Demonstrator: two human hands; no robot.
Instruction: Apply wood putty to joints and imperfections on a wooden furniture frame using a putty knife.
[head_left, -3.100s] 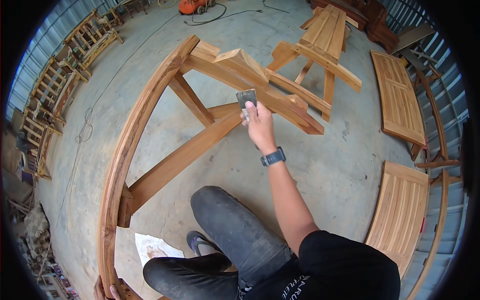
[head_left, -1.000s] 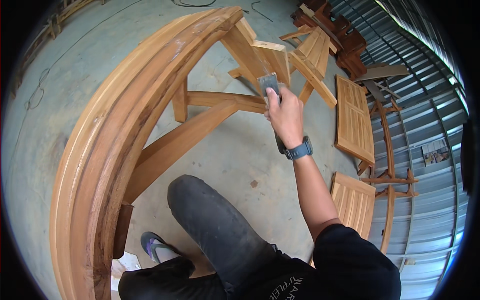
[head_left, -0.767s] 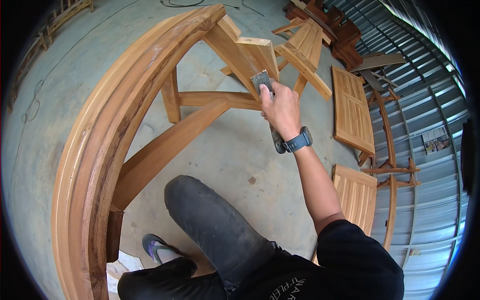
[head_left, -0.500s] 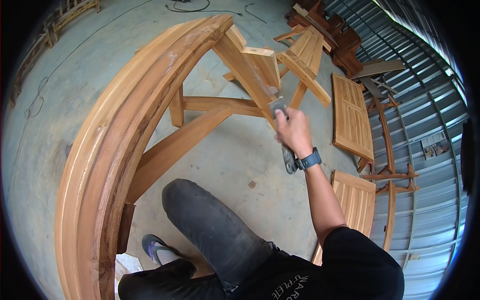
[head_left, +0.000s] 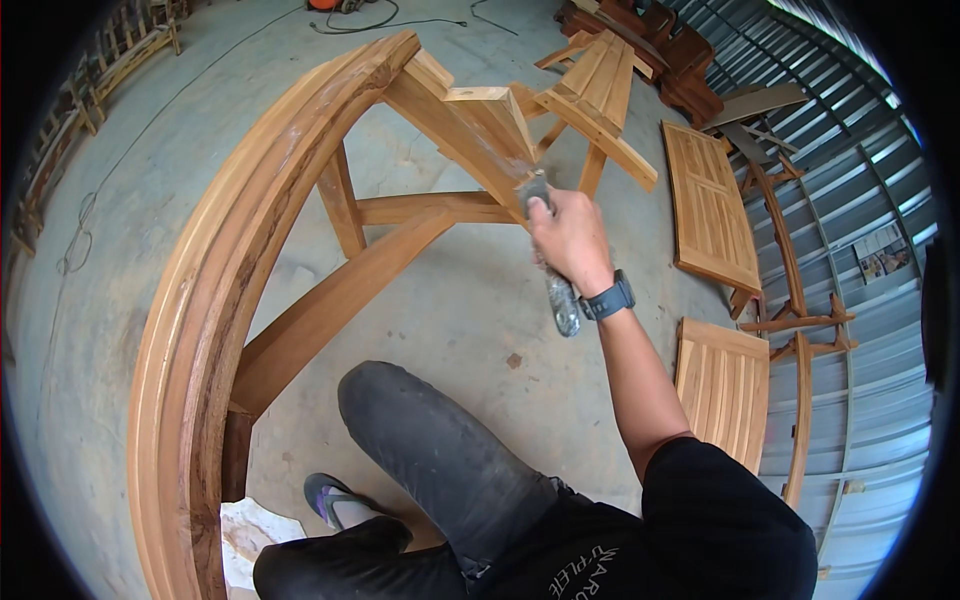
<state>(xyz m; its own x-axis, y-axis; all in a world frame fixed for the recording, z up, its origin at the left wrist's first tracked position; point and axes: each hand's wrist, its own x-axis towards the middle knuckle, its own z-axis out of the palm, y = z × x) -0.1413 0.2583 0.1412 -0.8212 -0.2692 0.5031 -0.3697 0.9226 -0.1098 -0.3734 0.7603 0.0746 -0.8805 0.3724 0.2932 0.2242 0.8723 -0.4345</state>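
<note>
Head view has the right hand (head_left: pixel 574 238) wrapped around a scraper (head_left: pixel 563 308), its blade jutting ahead of the thumb and its speckled handle sticking out below, near the watch (head_left: pixel 608 296). Just beyond the blade's tip lies the slanted wooden board (head_left: pixel 455 132); whether they touch I cannot tell

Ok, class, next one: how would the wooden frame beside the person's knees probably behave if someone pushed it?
The wooden frame would probably feel heavy, since its long beam looks thick and solid. It would likely stay stiff rather than flop, as a slanting brace meets a crossbar. Rolling seems unlikely, given the angular legs.
</note>
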